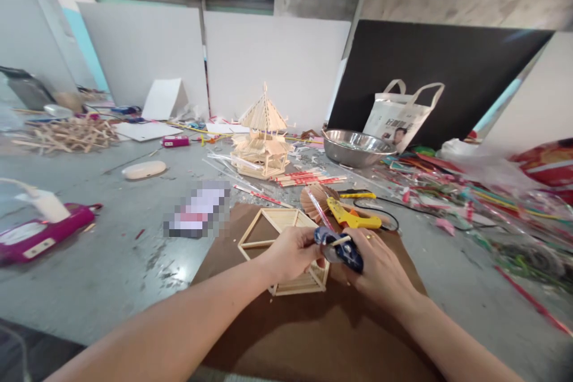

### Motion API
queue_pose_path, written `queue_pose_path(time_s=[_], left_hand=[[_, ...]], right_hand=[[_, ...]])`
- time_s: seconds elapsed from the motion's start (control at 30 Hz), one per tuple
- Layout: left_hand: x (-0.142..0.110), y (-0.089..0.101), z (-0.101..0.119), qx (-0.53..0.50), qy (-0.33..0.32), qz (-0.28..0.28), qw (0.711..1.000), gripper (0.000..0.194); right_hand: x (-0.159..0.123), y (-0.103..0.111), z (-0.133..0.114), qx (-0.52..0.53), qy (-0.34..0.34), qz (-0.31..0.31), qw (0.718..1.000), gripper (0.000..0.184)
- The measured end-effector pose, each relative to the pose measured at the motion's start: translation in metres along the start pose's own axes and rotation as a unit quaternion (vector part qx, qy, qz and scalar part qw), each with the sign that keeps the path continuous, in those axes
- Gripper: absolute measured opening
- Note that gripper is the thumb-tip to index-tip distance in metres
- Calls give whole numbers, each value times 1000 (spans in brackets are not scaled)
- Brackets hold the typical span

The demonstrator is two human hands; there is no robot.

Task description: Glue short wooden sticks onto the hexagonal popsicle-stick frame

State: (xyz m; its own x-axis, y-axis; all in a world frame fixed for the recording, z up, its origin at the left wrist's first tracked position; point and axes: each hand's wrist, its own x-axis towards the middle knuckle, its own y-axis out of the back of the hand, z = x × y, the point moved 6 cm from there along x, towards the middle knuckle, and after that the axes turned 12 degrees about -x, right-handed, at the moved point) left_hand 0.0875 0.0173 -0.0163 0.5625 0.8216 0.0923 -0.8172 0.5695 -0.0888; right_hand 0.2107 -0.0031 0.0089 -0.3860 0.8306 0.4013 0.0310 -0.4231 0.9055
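Note:
My right hand (373, 256) is closed around a dark blue hand tool (353, 258); its exact kind is hard to make out. A short pale wooden stick (342, 240) shows at the tool's near side. My left hand (290, 253) is closed at the tool's left end, fingertips pinched, and what they hold is hidden. Under both hands lies a hexagonal frame of wooden sticks (255, 245), partly filled with slats, on a brown board (286, 334). Behind my right hand rests a yellow hot glue gun (353, 218) beside a fan-shaped piece of slats (311, 203).
A wooden stick pagoda (264, 155) stands behind, near red-wrapped stick bundles (308, 177). A phone (197, 209) and a magenta power strip (49, 233) lie left. A metal bowl (358, 152), tote bag (400, 116) and yellow cutter (358, 194) are right, with cords and scraps.

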Motion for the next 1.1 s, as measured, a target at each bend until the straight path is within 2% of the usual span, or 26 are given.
queue_pose_path(time_s=[0.17,0.47,0.87,1.1], left_hand=[[-1,1,3,42,-17,4,999,23],[-1,2,8,113,-85,0,990,22],[-2,0,8,92,-81,0,992,25],[-5,-1,16,129,-80,7,988,25]], right_hand=[[-1,-1,1,11,4,-2,1000,35],[0,-1,-1,9,-6,-50,999,27],[0,-2,0,12,-23,-74,997,25],[-1,1,-1,8,-28,-70,997,20]])
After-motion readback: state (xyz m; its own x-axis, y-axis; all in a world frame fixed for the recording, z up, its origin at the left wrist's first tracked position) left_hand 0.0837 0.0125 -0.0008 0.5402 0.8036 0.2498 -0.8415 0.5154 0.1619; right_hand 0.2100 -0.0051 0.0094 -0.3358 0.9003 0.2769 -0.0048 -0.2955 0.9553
